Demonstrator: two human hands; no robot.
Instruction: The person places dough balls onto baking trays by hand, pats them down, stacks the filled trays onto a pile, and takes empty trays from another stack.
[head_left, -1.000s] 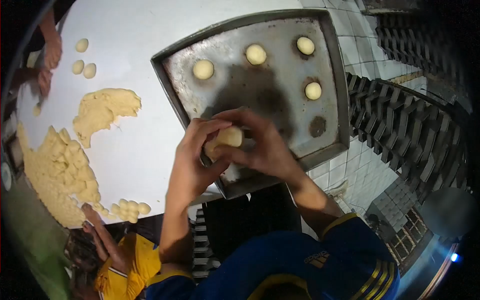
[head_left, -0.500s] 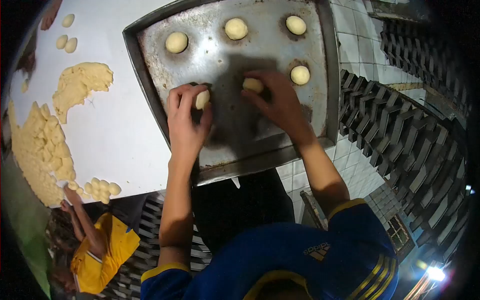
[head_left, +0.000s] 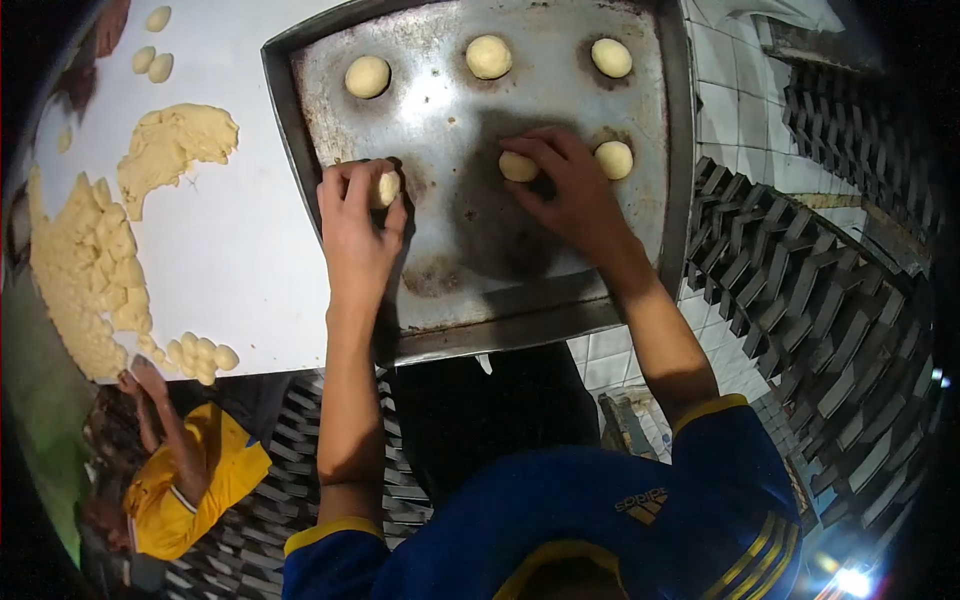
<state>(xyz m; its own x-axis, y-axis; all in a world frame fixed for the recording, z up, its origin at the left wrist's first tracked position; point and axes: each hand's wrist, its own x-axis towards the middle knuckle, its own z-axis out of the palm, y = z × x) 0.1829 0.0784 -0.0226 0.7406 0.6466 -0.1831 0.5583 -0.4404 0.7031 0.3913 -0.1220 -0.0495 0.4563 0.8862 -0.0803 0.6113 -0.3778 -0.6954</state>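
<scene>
A metal baking tray (head_left: 460,338) lies in front of me with several round dough balls on it, three in the far row, one of them a dough ball (head_left: 489,57) at the middle. My left hand (head_left: 355,205) curls its fingers and thumb around a dough ball (head_left: 387,189) near the tray's left side. Around another dough ball (head_left: 517,166), near the middle, my right hand (head_left: 572,190) is closed. Just to the right of that hand sits a dough ball (head_left: 614,160), partly behind my fingers.
On the white table (head_left: 240,270) at left lie a flat dough piece (head_left: 175,145), a large mass of cut dough (head_left: 90,260) and a cluster of dough balls (head_left: 203,355). A person in a yellow shirt (head_left: 205,480) works at its near edge. Dark stacked slats (head_left: 800,300) stand at right.
My left hand has shifted left across the tray with its dough ball. My right hand stays near the middle, around its dough ball. The whole view has shifted slightly.
</scene>
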